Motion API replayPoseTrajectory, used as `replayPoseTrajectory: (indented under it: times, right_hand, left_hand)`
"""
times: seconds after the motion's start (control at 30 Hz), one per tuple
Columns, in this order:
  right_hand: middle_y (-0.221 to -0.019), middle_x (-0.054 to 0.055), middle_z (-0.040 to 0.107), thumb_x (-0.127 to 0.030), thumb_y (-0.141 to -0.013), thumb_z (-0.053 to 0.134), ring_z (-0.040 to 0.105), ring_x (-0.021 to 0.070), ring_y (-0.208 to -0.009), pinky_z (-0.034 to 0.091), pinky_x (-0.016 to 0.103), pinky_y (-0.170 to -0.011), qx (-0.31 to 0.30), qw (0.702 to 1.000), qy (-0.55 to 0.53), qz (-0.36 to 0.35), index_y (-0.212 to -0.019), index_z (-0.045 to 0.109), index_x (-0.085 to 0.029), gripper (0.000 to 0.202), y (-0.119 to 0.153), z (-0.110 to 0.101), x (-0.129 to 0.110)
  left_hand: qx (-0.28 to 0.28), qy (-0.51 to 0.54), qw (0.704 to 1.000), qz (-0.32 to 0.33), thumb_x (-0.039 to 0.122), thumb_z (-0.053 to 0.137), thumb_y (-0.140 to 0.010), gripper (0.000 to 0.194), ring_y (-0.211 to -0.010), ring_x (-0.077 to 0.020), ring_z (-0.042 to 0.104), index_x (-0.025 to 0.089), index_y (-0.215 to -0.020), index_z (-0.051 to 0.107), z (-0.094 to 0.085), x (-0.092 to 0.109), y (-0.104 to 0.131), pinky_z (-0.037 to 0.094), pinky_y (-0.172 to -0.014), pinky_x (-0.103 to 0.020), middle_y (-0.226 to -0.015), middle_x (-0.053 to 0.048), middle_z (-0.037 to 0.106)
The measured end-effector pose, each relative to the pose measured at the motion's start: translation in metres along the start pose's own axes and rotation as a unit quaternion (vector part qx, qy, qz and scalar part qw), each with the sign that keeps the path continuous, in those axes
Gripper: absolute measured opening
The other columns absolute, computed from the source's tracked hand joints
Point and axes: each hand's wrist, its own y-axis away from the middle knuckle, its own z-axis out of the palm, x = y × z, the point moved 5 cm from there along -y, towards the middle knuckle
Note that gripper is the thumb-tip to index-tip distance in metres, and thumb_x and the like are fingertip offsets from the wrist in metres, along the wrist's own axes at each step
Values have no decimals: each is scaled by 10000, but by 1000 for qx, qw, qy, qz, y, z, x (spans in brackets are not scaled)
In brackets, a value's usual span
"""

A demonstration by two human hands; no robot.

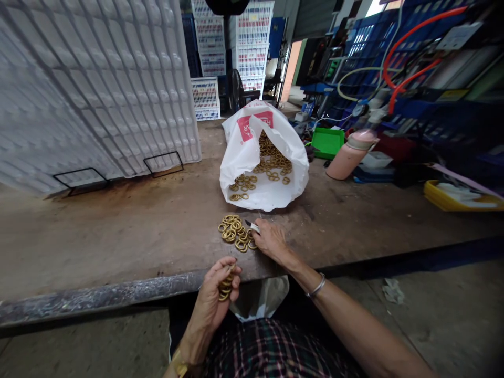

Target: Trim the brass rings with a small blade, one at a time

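Observation:
My left hand (217, 289) curls around several brass-coloured rings (225, 290), held in front of the table's near edge. On the wooden table a small pile of the same rings (233, 229) lies loose. My right hand (271, 239) rests at the pile's right side, gripping a small knife (252, 226) with a pale handle and a dark pointed tip. Its fingertips are close to a ring (252, 244); whether they touch it I cannot tell. Behind the pile, a white plastic bag (268, 197) with red print lies with its mouth towards me, many more rings inside.
Tall stacks of white moulded trays (118, 79) stand on the left of the table (165, 220), near black wire frames (164, 164). To the right are a pink bottle (346, 157), a green tray (327, 143) and a yellow tray (460, 199). Below the table edge hangs a translucent bag (262, 296).

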Motion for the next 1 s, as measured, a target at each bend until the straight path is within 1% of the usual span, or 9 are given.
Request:
replayPoseTrajectory:
  times: [0.23, 0.3, 0.4, 0.5, 0.6, 0.67, 0.77, 0.87, 1.0]
  right_hand:
    - [-933, 57, 592, -212, -798, 470, 557, 187, -813, 327, 261, -632, 17, 1000, 2, -7, -932, 538, -193, 151, -1, 3, 4]
    - [-919, 56, 596, -199, -801, 459, 552, 181, -797, 321, 258, -628, 34, 999, -17, -17, -926, 538, -192, 149, 0, 1, 4]
    - [-808, 40, 615, -204, -816, 439, 552, 171, -716, 314, 252, -602, 42, 996, -77, -34, -933, 543, -191, 157, 5, -5, 2]
    - [-768, 24, 623, -196, -806, 447, 556, 159, -689, 333, 240, -607, 29, 982, -167, -86, -945, 550, -196, 173, 15, -10, -10]
    - [-801, 16, 631, -160, -790, 452, 565, 145, -726, 361, 225, -646, 12, 957, -243, -159, -927, 559, -207, 180, 29, -13, -26]
    - [-785, 13, 630, -151, -779, 464, 563, 141, -723, 365, 224, -659, 3, 944, -262, -199, -899, 567, -206, 168, 38, -14, -36]
    - [-756, 5, 618, -146, -760, 487, 545, 131, -696, 359, 223, -653, -7, 931, -282, -233, -852, 571, -199, 135, 48, -14, -45]
    - [-701, -14, 587, -202, -793, 480, 507, 111, -627, 348, 212, -600, -22, 921, -333, -201, -820, 563, -194, 87, 48, -13, -48]
    - [-587, -35, 518, -302, -827, 440, 444, 96, -533, 322, 206, -518, -61, 905, -412, -94, -709, 526, -182, 189, 45, -6, -45]
  left_hand:
    - [-9, 63, 998, -16, 180, 714, -589, 204, -605, -89, 543, 113, -732, 585, 0, 0, -4, 333, -405, -146, -819, -74, 637]
    - [-10, 69, 997, -19, 187, 721, -592, 211, -591, -82, 535, 123, -707, 556, 0, -1, -5, 290, -377, -131, -799, -58, 628]
    - [9, 43, 999, 0, 280, 721, -624, 262, -501, -52, 480, 147, -697, 507, -2, -1, -7, 235, -347, -122, -687, 5, 574]
    - [31, -34, 998, 41, 391, 682, -668, 309, -432, -35, 429, 164, -690, 473, -1, 0, -9, 230, -337, -127, -620, 47, 520]
    - [56, -93, 993, 53, 445, 661, -674, 326, -400, -32, 405, 182, -775, 496, 3, -2, -10, 217, -334, -128, -576, 72, 484]
    - [64, -113, 990, 59, 464, 655, -671, 352, -384, -33, 387, 188, -835, 511, 5, -2, -10, 210, -333, -131, -546, 83, 463]
    - [65, -131, 986, 84, 479, 636, -684, 343, -376, -37, 366, 173, -779, 513, 4, 0, -10, 224, -340, -141, -502, 80, 455]
    - [85, -167, 976, 106, 486, 619, -698, 337, -378, -45, 366, 166, -741, 521, -3, 1, -9, 252, -357, -150, -470, 71, 466]
    - [123, -250, 947, 159, 495, 569, -735, 327, -371, -56, 355, 168, -745, 551, -11, 8, -7, 266, -366, -172, -462, 64, 473]
